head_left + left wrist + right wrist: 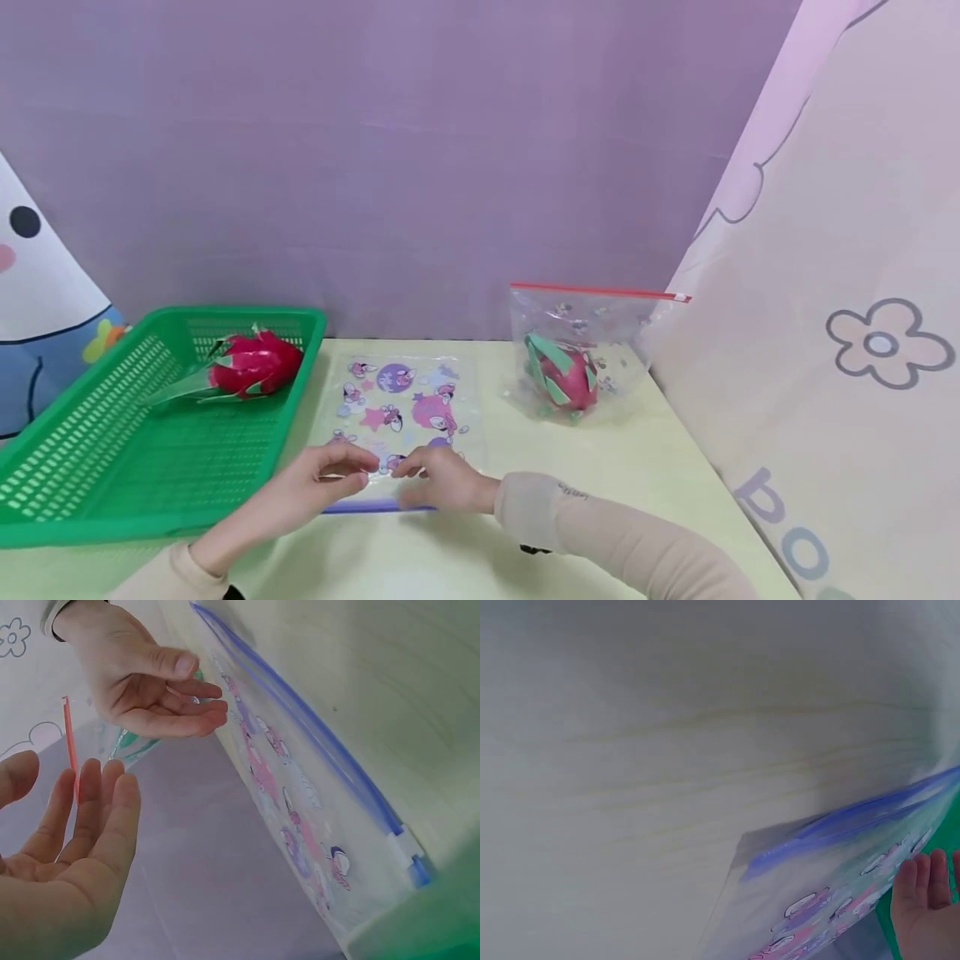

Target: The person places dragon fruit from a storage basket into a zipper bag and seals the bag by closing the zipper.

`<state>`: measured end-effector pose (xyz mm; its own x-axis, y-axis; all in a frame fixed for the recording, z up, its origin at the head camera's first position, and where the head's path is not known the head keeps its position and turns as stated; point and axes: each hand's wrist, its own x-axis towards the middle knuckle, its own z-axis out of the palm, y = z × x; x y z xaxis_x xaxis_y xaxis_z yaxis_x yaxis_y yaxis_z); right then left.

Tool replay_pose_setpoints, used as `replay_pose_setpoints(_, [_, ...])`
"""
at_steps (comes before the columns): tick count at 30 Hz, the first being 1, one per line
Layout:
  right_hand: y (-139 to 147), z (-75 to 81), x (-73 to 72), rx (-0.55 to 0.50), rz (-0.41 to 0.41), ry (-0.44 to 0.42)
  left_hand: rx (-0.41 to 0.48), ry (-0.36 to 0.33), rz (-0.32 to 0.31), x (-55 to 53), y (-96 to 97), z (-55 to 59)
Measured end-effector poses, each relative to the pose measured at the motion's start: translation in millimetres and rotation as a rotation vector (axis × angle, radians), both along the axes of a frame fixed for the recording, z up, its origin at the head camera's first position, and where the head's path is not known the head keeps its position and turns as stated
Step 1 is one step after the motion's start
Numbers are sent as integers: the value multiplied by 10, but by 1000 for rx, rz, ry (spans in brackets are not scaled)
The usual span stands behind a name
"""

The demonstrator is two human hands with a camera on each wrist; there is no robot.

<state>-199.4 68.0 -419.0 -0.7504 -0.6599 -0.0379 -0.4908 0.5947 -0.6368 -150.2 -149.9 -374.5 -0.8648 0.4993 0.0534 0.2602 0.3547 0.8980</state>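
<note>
A clear zip bag (408, 408) with pink and purple cartoon prints lies flat on the table, its blue zip edge toward the person. In the left wrist view the blue strips (315, 727) bow slightly apart, and a white slider (407, 844) sits near one end. My left hand (322, 479) hovers over the bag's near left part, fingers loosely bent and holding nothing. Opposite it, my right hand (446, 482) is over the near right part, its fingers relaxed with nothing between them in the left wrist view.
To the left stands a green basket (288, 450) with a red dragon fruit (258, 362) inside. Back right, a clear bag with a red zip (600, 290) holds another dragon fruit (570, 375). A purple curtain (450, 167) hangs behind, a printed cloth (825, 250) at right.
</note>
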Motion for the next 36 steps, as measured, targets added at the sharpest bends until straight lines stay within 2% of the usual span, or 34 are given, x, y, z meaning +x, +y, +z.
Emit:
replay_pose_setpoints(7, [-59, -97, 8, 148, 93, 103, -38, -100, -61, 24, -45, -76])
replay_pose_setpoints(13, [-85, -125, 8, 210, 105, 165, -29, -118, -72, 12, -66, -111])
replay_pose_setpoints(22, [-115, -149, -28, 207, 166, 174, -24, -110, -68, -5, -90, -150])
replay_pose_setpoints(28, [-107, -137, -25, 194, 179, 185, -25, -131, -59, 2, -104, -143])
replay_pose_setpoints(36, [-106, -135, -16, 173, 171, 212, -17, -115, -63, 28, -99, -155])
